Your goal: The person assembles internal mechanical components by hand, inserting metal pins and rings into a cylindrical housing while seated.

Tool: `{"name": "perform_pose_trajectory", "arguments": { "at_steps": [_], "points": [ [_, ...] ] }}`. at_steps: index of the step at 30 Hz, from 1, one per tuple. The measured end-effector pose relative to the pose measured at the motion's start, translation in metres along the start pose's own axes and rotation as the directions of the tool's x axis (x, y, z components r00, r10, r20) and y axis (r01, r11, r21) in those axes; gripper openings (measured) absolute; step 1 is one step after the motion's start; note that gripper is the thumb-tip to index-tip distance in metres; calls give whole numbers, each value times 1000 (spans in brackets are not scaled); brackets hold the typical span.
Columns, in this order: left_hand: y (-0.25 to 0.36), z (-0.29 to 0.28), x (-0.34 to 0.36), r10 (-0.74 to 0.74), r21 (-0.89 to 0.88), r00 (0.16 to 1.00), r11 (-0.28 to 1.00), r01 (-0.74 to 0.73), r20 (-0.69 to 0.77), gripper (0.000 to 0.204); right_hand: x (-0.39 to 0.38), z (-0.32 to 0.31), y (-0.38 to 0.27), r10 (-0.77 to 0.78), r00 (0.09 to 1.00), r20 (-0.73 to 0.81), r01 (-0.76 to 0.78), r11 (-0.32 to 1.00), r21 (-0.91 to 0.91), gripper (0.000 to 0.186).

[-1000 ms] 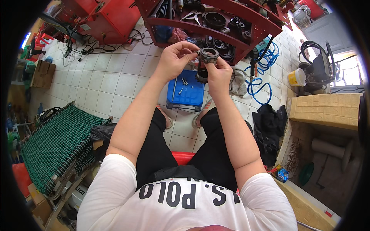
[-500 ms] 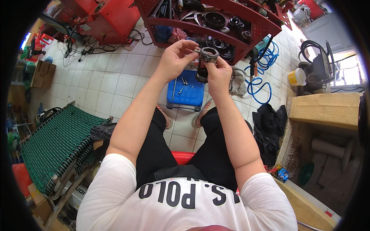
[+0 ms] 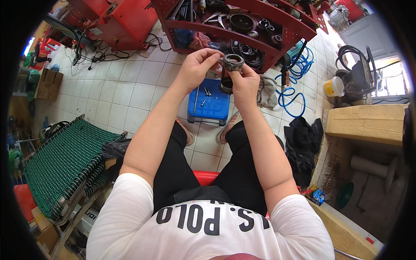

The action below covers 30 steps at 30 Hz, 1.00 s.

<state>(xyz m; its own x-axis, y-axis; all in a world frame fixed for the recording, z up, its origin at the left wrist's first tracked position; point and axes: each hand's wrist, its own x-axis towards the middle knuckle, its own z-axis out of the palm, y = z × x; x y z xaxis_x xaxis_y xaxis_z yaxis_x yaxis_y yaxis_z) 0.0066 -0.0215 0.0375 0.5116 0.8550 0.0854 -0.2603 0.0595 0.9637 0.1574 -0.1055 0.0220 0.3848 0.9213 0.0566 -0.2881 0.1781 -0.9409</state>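
Not done, we reckon: right hand grips the metal housing, can't tell if left hand pinches anything, bolts loose inside the edges of our blue stool.

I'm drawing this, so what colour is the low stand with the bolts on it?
Blue. The low stand shows best in the head view.

The head view (a wide fisheye) looks down, past the nearby shirt, at the left hand and right hand.
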Motion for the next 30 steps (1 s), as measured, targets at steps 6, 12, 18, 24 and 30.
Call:
{"name": "perform_pose_trajectory", "arguments": {
  "at_steps": [6, 12, 18, 24, 30],
  "points": [
    [0, -1, -2, 86, 135, 996, 987, -91, 38, 20, -2, 3, -3, -8, 1000, 8, 8, 1000, 15, 18],
    [1, -3, -1, 0, -39, 999, 999, 1, 35, 20, 0, 0, -2, -42, 999, -18, 42, 999, 0, 18],
    [-7, -6, 2, -7, 129, 999, 992, 0, 53, 25, 0, 1, -1, -18, 1000, 3, 18, 999, -41, 18],
    [0, 4, -1, 65, 55, 998, 996, -65, 5, 23, -2, 2, -7, 4, 1000, -1, -4, 999, 41, 18],
    [-9, -6, 2, -8, 148, 999, 989, 2, 38, 19, -1, 1, -2, -4, 1000, 11, 4, 1000, -8, 19]
  ]
}}
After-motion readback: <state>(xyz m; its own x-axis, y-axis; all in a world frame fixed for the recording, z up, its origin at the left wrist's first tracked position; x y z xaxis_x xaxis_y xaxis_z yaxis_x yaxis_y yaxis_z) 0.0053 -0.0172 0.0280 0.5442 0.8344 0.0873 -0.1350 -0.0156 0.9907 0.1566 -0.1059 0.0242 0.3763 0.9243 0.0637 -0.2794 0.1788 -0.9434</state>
